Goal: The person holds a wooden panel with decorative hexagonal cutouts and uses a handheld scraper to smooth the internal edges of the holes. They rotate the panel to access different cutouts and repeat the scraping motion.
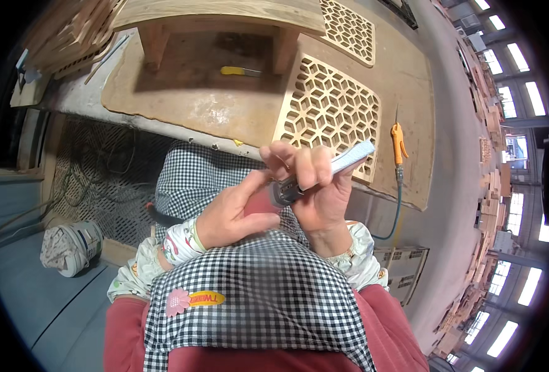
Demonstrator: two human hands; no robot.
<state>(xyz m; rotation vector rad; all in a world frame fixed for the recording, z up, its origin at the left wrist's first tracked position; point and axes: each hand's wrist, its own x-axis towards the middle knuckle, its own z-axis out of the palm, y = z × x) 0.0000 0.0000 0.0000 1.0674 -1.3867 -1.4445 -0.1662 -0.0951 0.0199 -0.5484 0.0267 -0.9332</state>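
Gripping a slim grey-and-white utility knife (pixel 324 173) above the checked apron (pixel 256 291), the right hand (pixel 318 186) closes its fingers around the handle, while the left hand (pixel 234 214) pinches its dark lower end, near the lattice panel (pixel 330 105) on the tabletop (pixel 188 99).

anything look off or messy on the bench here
Nothing damaged or spilled. The lattice panel overhangs the board's front edge, and an orange air gun lies near the right edge. Both hands, left and right, hold a small tool.
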